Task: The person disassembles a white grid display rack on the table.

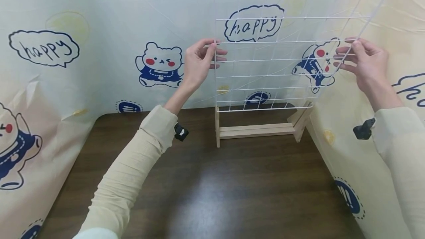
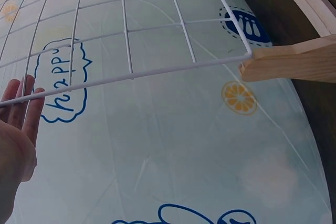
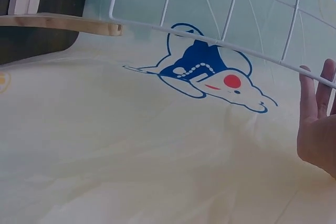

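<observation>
A white wire grid panel [image 1: 282, 42] stands up at the back right of the table, held between both hands. My left hand [image 1: 200, 60] pinches its left side wire, thumb in front and fingers behind. On the opposite side wire, my right hand [image 1: 370, 62] has the same kind of hold, a little below mid-height of the frame's top. Below the panel is a pale wooden stand [image 1: 255, 131] with two side pieces and crossbars. In the left wrist view, a panel corner meets the tip of the stand's arm [image 2: 294, 59]; the right wrist view shows the other corner right at the other arm [image 3: 63, 23].
The dark wooden table [image 1: 206, 187] stretches toward me. A printed sheet [image 1: 109, 65] with cartoon bears and "happy" bubbles hangs behind and along both sides, close to the stand's right. Small black cameras [image 1: 180, 132] sit at both wrists.
</observation>
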The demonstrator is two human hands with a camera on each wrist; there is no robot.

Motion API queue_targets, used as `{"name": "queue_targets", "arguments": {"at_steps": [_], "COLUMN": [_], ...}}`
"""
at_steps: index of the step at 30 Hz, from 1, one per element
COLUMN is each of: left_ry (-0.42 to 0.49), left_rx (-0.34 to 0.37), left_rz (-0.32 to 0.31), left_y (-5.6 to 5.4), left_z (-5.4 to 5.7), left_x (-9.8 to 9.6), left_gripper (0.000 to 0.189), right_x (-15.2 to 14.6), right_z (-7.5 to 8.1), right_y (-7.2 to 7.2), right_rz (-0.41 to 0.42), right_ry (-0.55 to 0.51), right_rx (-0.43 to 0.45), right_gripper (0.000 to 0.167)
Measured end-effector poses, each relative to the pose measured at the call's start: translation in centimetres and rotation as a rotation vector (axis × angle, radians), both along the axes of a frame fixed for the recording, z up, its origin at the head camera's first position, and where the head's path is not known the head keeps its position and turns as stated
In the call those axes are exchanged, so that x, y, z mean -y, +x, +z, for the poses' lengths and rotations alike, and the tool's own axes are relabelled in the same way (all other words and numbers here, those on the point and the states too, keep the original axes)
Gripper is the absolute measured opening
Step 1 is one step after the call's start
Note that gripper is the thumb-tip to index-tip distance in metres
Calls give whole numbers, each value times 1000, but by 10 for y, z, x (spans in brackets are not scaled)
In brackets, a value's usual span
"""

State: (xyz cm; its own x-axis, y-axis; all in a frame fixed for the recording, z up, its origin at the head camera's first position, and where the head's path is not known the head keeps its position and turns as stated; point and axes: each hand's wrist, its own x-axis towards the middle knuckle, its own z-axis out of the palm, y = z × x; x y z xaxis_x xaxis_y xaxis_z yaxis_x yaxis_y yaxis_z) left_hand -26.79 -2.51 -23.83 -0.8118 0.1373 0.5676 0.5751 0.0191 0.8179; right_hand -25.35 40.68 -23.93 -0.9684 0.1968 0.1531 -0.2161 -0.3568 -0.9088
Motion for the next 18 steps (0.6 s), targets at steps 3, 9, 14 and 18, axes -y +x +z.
{"name": "queue_targets", "arguments": {"at_steps": [3,9,14,18], "left_ry": [-7,-17,-3,11], "left_rx": [-11,-37,-26,-12], "left_rz": [0,7,-17,-41], "left_y": [0,0,0,1], "left_z": [-1,-3,-3,-3], "left_x": [1,2,4,7], "left_gripper": [23,21,21,21], "right_x": [1,3,3,4], "right_z": [-1,-2,-3,-6], "right_y": [0,0,1,2], "right_rz": [-5,-22,-10,2], "right_ry": [7,29,40,61], "right_rx": [-6,6,5,12], "right_gripper": [35,32,32,31]}}
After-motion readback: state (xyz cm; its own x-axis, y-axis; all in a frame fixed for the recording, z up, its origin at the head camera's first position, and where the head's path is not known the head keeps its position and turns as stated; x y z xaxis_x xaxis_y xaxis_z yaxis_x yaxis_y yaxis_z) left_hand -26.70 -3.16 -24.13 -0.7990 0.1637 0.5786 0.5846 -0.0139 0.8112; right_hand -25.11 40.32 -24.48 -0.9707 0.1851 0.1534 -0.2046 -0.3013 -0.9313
